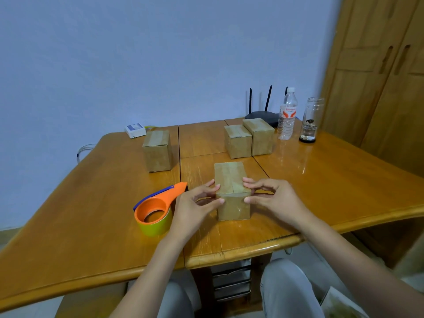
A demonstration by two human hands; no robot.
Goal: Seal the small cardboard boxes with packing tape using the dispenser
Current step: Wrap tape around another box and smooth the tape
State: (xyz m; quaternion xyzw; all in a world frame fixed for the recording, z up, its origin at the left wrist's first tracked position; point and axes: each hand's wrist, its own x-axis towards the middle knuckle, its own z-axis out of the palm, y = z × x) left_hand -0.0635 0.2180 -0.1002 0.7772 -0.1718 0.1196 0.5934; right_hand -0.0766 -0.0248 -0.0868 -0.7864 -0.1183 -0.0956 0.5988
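Two hands, left hand (pixel 195 203) and right hand (pixel 273 198), are pinching the box (pixel 231 191) at the frame's centre, fingertips pressing its top flaps down. Looking light and crushable, it is best held by its side walls. Tape dispenser (pixel 156 210) is lying unheld just left on the counter (pixel 91 214).

Left hand (pixel 195 203) and right hand (pixel 273 198) forward, fingertips pinching inward, forearms converging

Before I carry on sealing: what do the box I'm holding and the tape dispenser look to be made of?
Small brown box: looks like matte cardboard, with folded flaps and a centre seam on top.
Orange tape dispenser: apparently smooth moulded plastic with a slight sheen and a blue strip along its handle; the roll in it looks glossy yellow-green.
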